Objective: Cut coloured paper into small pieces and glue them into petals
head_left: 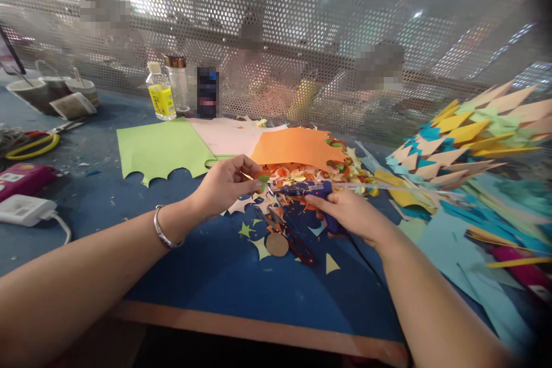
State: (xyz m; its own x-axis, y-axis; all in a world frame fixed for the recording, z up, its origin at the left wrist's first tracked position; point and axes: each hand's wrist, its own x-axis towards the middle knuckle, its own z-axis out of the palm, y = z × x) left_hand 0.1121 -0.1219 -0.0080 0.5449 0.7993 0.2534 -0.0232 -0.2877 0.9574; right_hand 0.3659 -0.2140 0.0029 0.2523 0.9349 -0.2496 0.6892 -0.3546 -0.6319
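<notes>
My left grip [226, 187] pinches a small green paper piece [263, 183] between thumb and fingers, just in front of the orange sheet [291, 148] in the middle of the table [194, 293]. My right grip [351, 210] is closed around a blue hot glue gun [331, 211], its nozzle pointing left, right beside the green piece; whether the two touch I cannot tell. A clear glue stick [390, 187] juts out of the gun's back to the right, and a black cord [362, 256] trails from its handle toward the near edge. Below the gun lie scissors with dark red handles [302, 246], next to a round tan disc [276, 245] and a little green star-shaped scrap [246, 230]. Beyond my left grip, a light green sheet [166, 148] with a scalloped near edge lies at the left, next to a pale pink sheet [235, 137]. At the far side stand a bottle with a yellow label [161, 100] and a clear tumbler [179, 89], before a perforated metal screen [276, 80]. On the right sits a layered structure of pointed paper pieces [470, 132], blurred toward its far end.
</notes>
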